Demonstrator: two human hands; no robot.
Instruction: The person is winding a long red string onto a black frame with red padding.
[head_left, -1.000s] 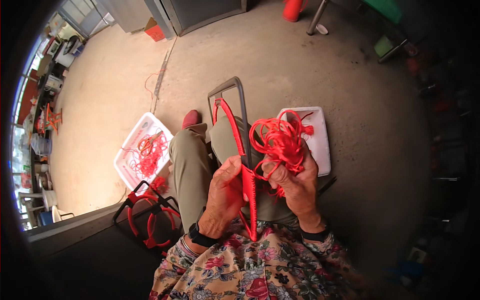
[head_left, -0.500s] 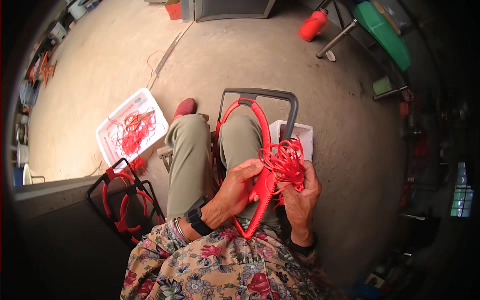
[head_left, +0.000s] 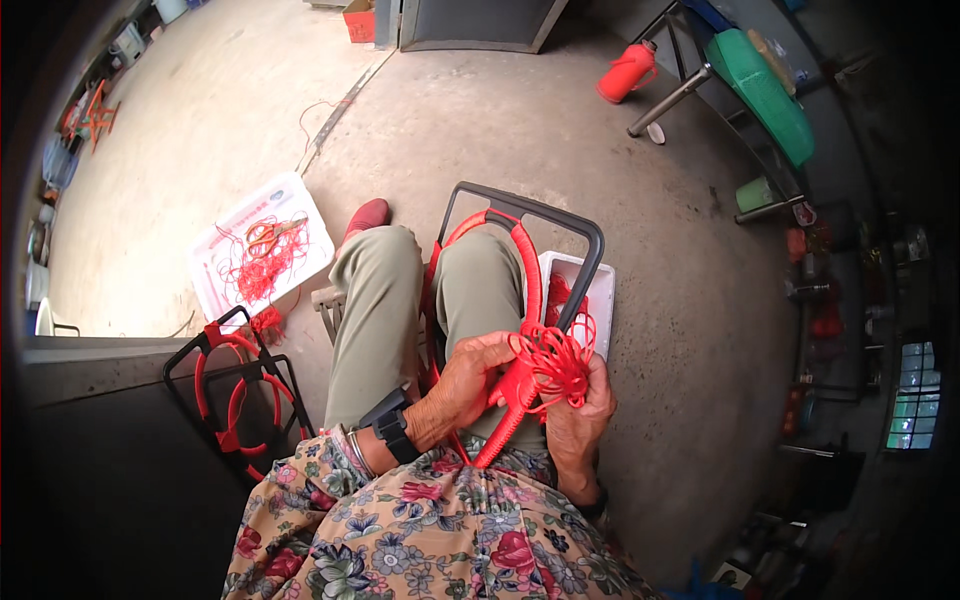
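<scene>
Your left hand [head_left: 470, 378] was closed around the wrapped red hoop [head_left: 528, 290] low on its right side, thumb over the cord-covered rim. Your right hand [head_left: 580, 420] was cupped under a loose bundle of red cord [head_left: 555, 362], fingers curled around it, so both hands held their piece just above your lap. The two hands were nearly touching, with the bundle between them.

The hoop stood upright between your knees, set inside a dark metal frame [head_left: 590, 235] whose far edge rose beyond your trousers. Its lower end ran down toward your flowered shirt. A black wristband [head_left: 392, 425] sat on your left forearm.

Just right of your right knee, a white tray [head_left: 597, 290] rested on the ground with more red cord in it, partly hidden by the frame. To the left, farther out, a second white tray [head_left: 225, 245] held tangled red cord and a pair of scissors [head_left: 268, 233]. Near left, a black frame with red hoops [head_left: 235, 395] leaned against a dark low wall.

The ground was bare grey concrete, paler and sunlit to the far left. A red thermos flask [head_left: 628, 72] stood far right by the metal legs of a table with a green top [head_left: 765, 90]. The right side was dim and cluttered; I cannot tell what was there.
</scene>
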